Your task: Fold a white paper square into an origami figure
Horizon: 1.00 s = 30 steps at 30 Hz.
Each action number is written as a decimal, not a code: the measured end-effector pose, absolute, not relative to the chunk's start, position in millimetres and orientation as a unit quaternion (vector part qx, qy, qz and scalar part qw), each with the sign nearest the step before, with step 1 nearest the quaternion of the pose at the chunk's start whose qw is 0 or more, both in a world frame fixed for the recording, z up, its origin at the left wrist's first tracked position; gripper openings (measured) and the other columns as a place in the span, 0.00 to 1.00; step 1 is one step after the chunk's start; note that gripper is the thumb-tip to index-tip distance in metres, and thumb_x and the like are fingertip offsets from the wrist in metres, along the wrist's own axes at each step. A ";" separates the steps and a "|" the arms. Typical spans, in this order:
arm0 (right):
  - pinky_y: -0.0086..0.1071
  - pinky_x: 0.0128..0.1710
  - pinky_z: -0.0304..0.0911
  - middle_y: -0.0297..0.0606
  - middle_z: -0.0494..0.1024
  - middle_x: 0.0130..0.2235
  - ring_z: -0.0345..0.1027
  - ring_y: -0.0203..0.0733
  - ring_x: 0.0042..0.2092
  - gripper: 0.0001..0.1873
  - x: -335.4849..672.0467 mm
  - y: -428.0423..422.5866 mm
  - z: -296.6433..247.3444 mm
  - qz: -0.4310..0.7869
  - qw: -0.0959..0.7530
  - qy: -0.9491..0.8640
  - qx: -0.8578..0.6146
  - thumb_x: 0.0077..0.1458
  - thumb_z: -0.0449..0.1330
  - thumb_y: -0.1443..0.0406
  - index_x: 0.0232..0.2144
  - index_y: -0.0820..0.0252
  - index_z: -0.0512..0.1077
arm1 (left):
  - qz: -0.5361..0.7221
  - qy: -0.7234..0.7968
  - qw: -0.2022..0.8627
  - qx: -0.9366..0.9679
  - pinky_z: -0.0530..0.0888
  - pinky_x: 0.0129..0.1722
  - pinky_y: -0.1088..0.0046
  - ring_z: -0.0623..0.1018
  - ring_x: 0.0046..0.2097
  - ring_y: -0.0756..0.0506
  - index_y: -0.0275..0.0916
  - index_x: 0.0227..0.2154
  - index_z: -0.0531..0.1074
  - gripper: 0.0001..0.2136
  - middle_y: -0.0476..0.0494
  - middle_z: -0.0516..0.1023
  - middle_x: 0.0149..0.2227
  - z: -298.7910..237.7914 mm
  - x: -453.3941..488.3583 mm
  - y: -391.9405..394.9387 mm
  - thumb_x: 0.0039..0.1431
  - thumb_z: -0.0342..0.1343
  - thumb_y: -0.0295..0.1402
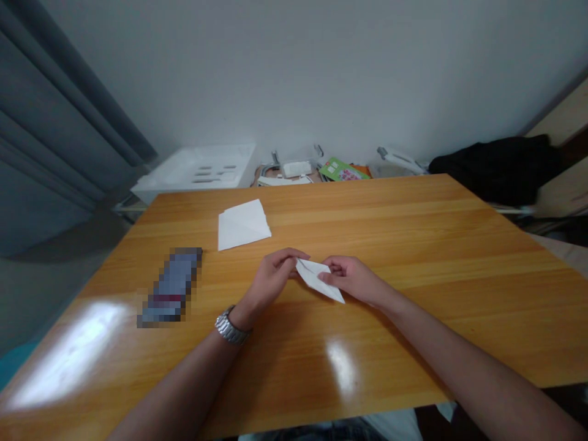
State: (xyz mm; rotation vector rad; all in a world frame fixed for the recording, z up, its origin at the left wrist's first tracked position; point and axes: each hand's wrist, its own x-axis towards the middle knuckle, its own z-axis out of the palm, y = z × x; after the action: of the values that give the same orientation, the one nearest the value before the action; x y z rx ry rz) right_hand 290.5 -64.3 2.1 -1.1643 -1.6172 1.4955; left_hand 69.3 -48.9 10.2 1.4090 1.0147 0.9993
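Observation:
Both hands hold a small folded white paper (316,277) just above the middle of the wooden table (413,257). My left hand (271,278), with a metal watch on its wrist, pinches the paper's upper left end. My right hand (351,278) grips its right side with curled fingers, thumb on top. The paper's pointed lower corner reaches toward me. A second white sheet (242,224), folded with a diagonal crease, lies flat on the table beyond my left hand.
A blurred-out dark flat object (172,286) lies on the table's left part. Behind the table, along the wall, are a white box (197,168), small white devices, a green packet (340,169) and a black cloth (498,165). A grey curtain hangs at left.

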 end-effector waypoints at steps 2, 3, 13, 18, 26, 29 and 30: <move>0.31 0.34 0.62 0.38 0.78 0.33 0.70 0.40 0.34 0.15 290.4 -64.6 2.8 0.563 0.320 -0.620 -0.443 0.56 0.65 0.54 0.35 0.61 0.75 | 0.401 0.438 0.488 0.639 0.78 0.44 0.69 0.80 0.42 0.44 0.36 0.39 0.80 0.11 0.41 0.82 0.40 13.0 69.4 -49.6 0.62 0.55 0.36; 0.31 0.34 0.62 0.38 0.78 0.33 0.70 0.40 0.34 0.15 290.3 -64.8 3.3 0.560 0.320 -0.622 -0.444 0.56 0.65 0.54 0.35 0.61 0.75 | 0.402 0.441 0.469 0.651 0.78 0.44 0.69 0.80 0.42 0.44 0.36 0.39 0.80 0.11 0.41 0.82 0.39 13.5 69.8 -49.7 0.62 0.57 0.38; 0.32 0.36 0.63 0.38 0.79 0.35 0.71 0.41 0.36 0.15 290.3 -63.8 3.5 0.550 0.318 -0.629 -0.448 0.56 0.64 0.55 0.37 0.61 0.74 | 0.445 0.443 0.492 0.603 0.77 0.41 0.73 0.81 0.40 0.46 0.36 0.42 0.77 0.13 0.41 0.83 0.39 9.1 73.0 -47.5 0.60 0.63 0.40; 0.31 0.34 0.63 0.37 0.78 0.34 0.70 0.40 0.35 0.15 290.7 -63.7 2.8 0.558 0.325 -0.624 -0.440 0.56 0.65 0.54 0.36 0.61 0.74 | 0.444 0.447 0.495 0.598 0.77 0.42 0.71 0.81 0.41 0.44 0.35 0.41 0.78 0.14 0.39 0.83 0.41 14.9 73.1 -49.6 0.60 0.61 0.41; 0.31 0.34 0.63 0.37 0.79 0.35 0.71 0.41 0.35 0.16 290.5 -64.4 2.1 0.563 0.333 -0.610 -0.448 0.55 0.65 0.54 0.37 0.60 0.74 | 0.446 0.439 0.517 0.584 0.77 0.40 0.73 0.81 0.39 0.46 0.35 0.43 0.78 0.13 0.40 0.83 0.40 13.0 72.9 -49.9 0.62 0.58 0.40; 0.31 0.33 0.62 0.38 0.78 0.35 0.71 0.41 0.35 0.17 289.8 -64.5 2.7 0.568 0.337 -0.602 -0.449 0.55 0.66 0.53 0.37 0.61 0.74 | 0.440 0.439 0.501 0.603 0.76 0.37 0.74 0.80 0.38 0.47 0.35 0.44 0.77 0.13 0.41 0.82 0.38 14.1 72.4 -50.0 0.63 0.58 0.39; 0.31 0.33 0.62 0.37 0.78 0.35 0.70 0.41 0.34 0.17 289.6 -64.8 3.2 0.569 0.336 -0.602 -0.449 0.55 0.65 0.53 0.38 0.61 0.74 | 0.437 0.439 0.495 0.609 0.76 0.37 0.74 0.80 0.37 0.47 0.35 0.44 0.77 0.13 0.42 0.82 0.38 14.3 72.3 -50.1 0.63 0.58 0.39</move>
State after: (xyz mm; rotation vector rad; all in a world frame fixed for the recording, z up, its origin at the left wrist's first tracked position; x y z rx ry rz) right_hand 289.6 -64.8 3.2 -1.1705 -1.5705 1.4836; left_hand 72.3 -50.1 14.3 1.4762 1.0634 1.0586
